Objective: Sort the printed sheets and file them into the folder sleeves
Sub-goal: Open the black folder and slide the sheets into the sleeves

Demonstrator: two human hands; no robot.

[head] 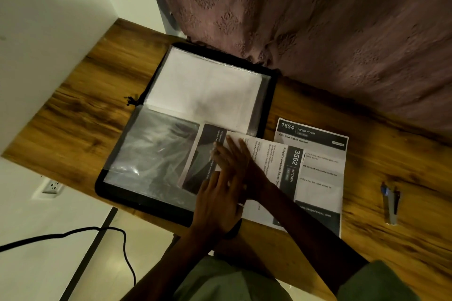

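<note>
A black zip folder (269, 95) lies open on the wooden desk. Its far sleeve (205, 85) holds white sheets. The near clear sleeve (151, 151) has a printed sheet (195, 166) partly inside it at its right side. A sheet headed "3562 Kitchen" (276, 166) lies across the folder's right edge. My right hand (234, 161) rests flat on that sheet with straight fingers. My left hand (217, 205) lies flat beside it, fingers straight, touching the paper at the sleeve's edge. A sheet headed "1654 Living Room" (320, 154) lies underneath to the right.
A pen (391, 203) lies on the desk (80, 110) at the right. A patterned curtain (318, 19) hangs behind the desk. A white wall stands at the left. A black cable (73, 234) runs over the floor below a wall socket (52, 187).
</note>
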